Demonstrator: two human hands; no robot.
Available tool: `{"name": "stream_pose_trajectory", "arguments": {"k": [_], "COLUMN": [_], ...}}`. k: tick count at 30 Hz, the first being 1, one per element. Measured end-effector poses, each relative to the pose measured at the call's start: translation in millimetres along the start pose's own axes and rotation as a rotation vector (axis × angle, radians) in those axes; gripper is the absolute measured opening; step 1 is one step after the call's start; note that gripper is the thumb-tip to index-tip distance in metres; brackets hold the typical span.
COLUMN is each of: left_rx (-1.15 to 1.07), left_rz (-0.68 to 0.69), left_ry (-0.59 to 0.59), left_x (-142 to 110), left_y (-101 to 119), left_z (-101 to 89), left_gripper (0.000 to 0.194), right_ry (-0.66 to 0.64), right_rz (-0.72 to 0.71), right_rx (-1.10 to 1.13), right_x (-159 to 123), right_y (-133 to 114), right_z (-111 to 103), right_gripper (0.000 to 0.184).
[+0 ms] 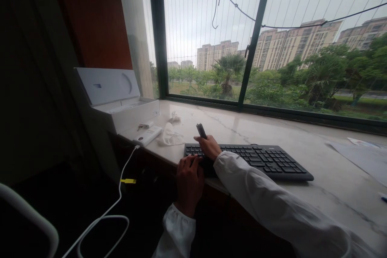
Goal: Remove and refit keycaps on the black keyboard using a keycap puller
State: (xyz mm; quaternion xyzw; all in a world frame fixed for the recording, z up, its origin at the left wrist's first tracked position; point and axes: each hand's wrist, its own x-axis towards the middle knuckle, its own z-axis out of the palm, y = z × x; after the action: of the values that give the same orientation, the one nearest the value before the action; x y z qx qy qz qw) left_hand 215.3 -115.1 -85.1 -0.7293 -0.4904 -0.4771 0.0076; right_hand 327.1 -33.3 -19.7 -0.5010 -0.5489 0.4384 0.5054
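A black keyboard point(266, 159) lies on the pale marbled counter, its left end near the front edge. My left hand point(190, 175) is at that left end, fingers curled over its front edge and touching the nearest keys. Over the left part of the keys, my right hand point(211, 148) is closed around a dark stick-like tool point(200, 130). The tool's flat, rough-looking end points up and away from me; its kind is unclear, and the lower part is hidden by the hand. Dark shadow under the right wrist hides part of the keyboard.
An open white box point(133, 115) stands at the counter's left end. Near it are a white power bank point(148, 135) with a white cable point(120, 189) hanging down, and crumpled tissue point(171, 135). Papers point(359, 157) lie at the right. A window point(205, 40) rises behind the counter point(329, 193).
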Motion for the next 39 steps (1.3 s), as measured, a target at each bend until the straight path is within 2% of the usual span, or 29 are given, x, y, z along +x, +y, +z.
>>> {"name": "stream_pose_trajectory", "arguments": {"k": [5, 15, 25, 34, 39], "left_rx": [0.010, 0.002, -0.002, -0.020, -0.028], "left_rz": [0.013, -0.006, -0.023, -0.017, -0.023], "left_ry": [0.007, -0.003, 0.002, 0.016, 0.008], "left_x": [0, 1, 1, 0, 0], "left_y": [1, 2, 5, 3, 3], "left_z": [-1.2, -0.6, -2.1, -1.5, -1.9], "left_gripper": [0.032, 0.030, 0.028, 0.029, 0.029], "right_ry": [-0.002, 0.068, 0.091, 0.123, 0.116], "right_rz": [0.009, 0.079, 0.070, 0.144, 0.137], "right_rx": [0.047, 0.318, 0.405, 0.482, 0.528], "right_x": [-2, -7, -9, -8, -8], "right_y": [-3, -8, -6, -7, -5], "right_z": [-1, -9, -9, -13, -13], "right_gripper": [0.040, 0.042, 0.045, 0.046, 0.048]}}
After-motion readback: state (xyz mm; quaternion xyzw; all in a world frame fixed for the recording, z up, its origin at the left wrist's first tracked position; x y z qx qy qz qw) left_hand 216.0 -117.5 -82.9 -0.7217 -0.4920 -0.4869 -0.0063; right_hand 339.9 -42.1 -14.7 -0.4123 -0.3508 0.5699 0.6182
